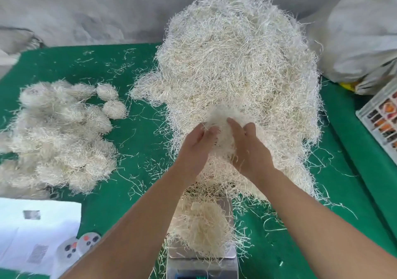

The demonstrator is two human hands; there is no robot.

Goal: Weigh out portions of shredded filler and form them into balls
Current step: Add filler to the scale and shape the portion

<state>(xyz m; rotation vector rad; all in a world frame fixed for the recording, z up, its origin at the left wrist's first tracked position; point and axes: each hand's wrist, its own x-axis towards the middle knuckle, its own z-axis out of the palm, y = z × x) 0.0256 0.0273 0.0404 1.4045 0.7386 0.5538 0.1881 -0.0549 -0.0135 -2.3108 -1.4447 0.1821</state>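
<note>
I see both hands mid-frame, working a tuft of filler (221, 126) at the near edge of the big filler pile (238, 70), which fills the centre & upper right of the frame. Left hand (196, 145) grip: fingers curled in on the tuft's left side, strands poking out between them. Right hand (250, 147) grip: fingers curled round the tuft's right side, thumb up top. So the tuft sits between the two palms, clamped from both sides, w/ its upper part fanning out above the fingertips against the pile. Can't tell if it's lifted clear of the pile or still tangled w/ it.

Below the hands, bottom centre, a scale (202, 266) w/ a metal pan carries a loose portion of filler (202, 227); forearms cross over its edges. Display too blurred to read.

Left of frame: a cluster of finished balls (58, 135) on the green tabletop (139, 132), two small ones at its upper right edge. Stray strands scattered all over the green.

Lower left: white paper (36, 231) & two small round remote-like items (79, 244). Right edge: a white crate (382, 115) partly in view; upper right, a pale plastic bag (361, 38).
</note>
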